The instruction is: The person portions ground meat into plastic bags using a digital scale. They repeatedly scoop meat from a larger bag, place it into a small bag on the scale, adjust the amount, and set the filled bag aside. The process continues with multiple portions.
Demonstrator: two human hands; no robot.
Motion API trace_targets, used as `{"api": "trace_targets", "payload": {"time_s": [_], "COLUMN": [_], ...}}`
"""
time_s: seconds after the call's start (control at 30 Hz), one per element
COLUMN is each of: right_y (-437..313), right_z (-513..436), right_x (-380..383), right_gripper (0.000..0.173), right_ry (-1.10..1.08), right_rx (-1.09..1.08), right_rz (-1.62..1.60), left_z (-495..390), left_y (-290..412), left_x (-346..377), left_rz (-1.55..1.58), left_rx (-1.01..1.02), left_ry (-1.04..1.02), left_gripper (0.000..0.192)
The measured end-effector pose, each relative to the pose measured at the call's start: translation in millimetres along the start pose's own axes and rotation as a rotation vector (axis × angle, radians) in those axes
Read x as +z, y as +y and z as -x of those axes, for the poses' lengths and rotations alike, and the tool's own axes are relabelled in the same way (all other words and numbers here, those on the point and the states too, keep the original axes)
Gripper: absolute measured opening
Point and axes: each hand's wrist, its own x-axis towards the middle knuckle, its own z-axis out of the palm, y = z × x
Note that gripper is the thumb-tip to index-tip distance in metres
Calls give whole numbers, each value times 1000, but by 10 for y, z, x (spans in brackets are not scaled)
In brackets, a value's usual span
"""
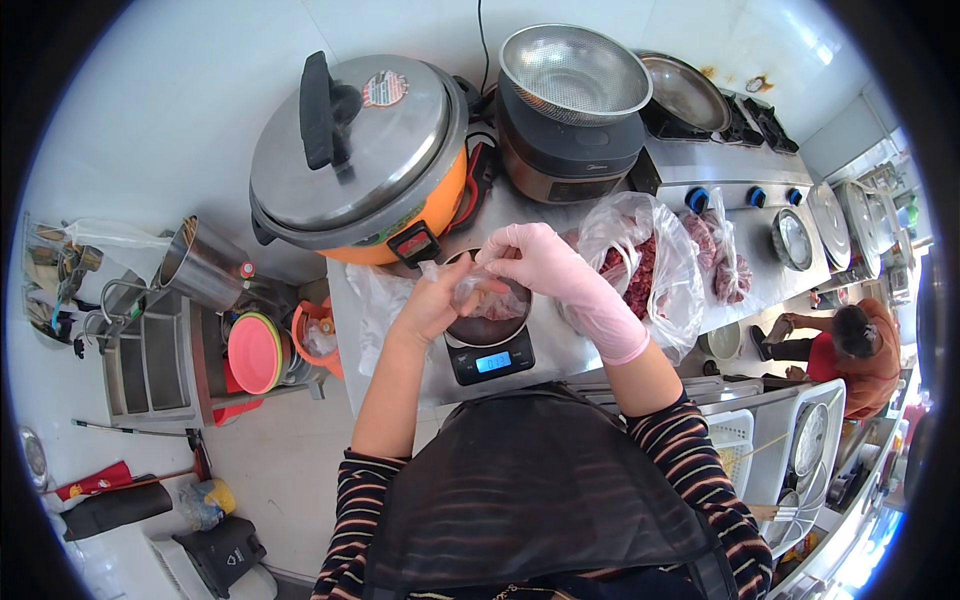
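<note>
My left hand [435,301], bare, grips the side of a small clear plastic bag [501,306] with some reddish meat in its bottom. My right hand [531,259], in a long pink disposable glove, pinches the neck of the same bag. The bag is over a round, dark pan [491,332] on a black digital kitchen scale [459,369] with a lit blue display; whether the bag touches the pan is unclear. Right of the scale sits a large open plastic bag [679,300] of chopped red meat [641,281]. Beyond it lie smaller filled bags [731,279].
Thin plastic bags [379,307] lie at the left of the steel table [577,371]. Behind are a large orange cooker [360,180] and a dark multicooker [566,161] under a metal colander [574,71]. A gas stove [720,165] stands right; a person [862,360] sits low beyond.
</note>
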Motion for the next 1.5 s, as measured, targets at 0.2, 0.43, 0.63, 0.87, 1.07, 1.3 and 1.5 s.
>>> {"api": "trace_targets", "payload": {"time_s": [0.2,0.43,0.63,0.87,1.07,1.3,1.5], "right_y": [17,319,457,1014,921,417,-124], "right_z": [13,-112,-141,-182,-135,55,556], "right_x": [-8,276,341,373,538,679,148], "right_gripper": [30,44,22,13,29,29,15], "right_ry": [-47,-150,173,816,908,-32,859], "right_rx": [-147,329,-82,329,-61,14,-168], "right_rz": [-156,-309,-385,-431,328,816,88], "left_z": [154,-20,33,569,755,810,1054], "left_y": [24,-95,-197,-449,-736,-555,-610], "left_x": [75,72,-65,-388,-531,-517,-670], "left_rz": [-889,-1662,-1851,-1713,-1297,-896,-1026], "left_rx": [282,1441,1360,946,535,470,559], "left_ry": [279,529,538,636,746,536,1044], "left_gripper": [16,18,17,7,13,89,23]}}
